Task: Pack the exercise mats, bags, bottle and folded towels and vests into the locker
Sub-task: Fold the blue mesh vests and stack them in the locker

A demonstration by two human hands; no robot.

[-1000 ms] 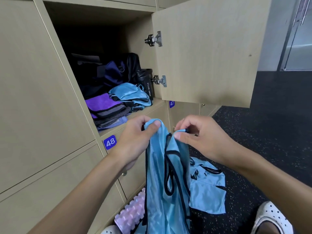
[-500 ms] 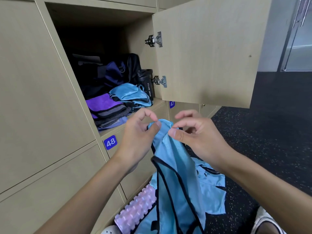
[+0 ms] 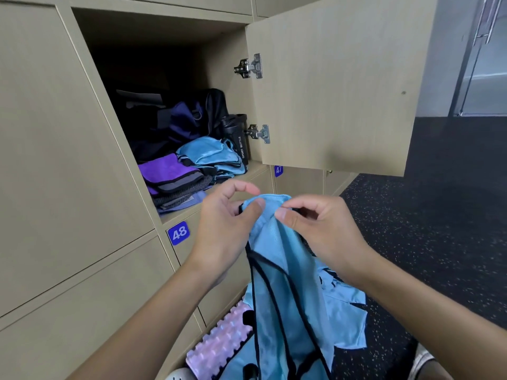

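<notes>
Head view: your left hand [image 3: 222,229] and right hand [image 3: 321,231] each pinch the top edge of a blue vest [image 3: 277,259], thumb against fingertips, close together, in front of the open locker [image 3: 258,169] and below its shelf. The rest of the vest hangs free toward the floor [image 3: 439,215].

Findings, as judgement:

- Grip: you hold only a narrow strip of thin, smooth cloth. If either pinch loosens while you re-grip, that corner will likely drop and the fold will be lost.
- Trim: black edging loops hang down the front. These could twist or catch on a finger and leave the fold lopsided.
- Tail: the lower end hangs by the pink mat [image 3: 219,344] and a loose vest [image 3: 345,311] on the floor. Whether it touches them cannot be told, but dragging may snag it or lift the other piece.
- Locker: folded vests [image 3: 211,154] sit near the front edge beside the towels [image 3: 170,171], with the bottle [image 3: 238,138] upright just beside them. A careless push could topple the bottle or slide the pile off.
- Door [image 3: 337,86]: it stands open near your right arm, so a wide lift may strike it.
</notes>
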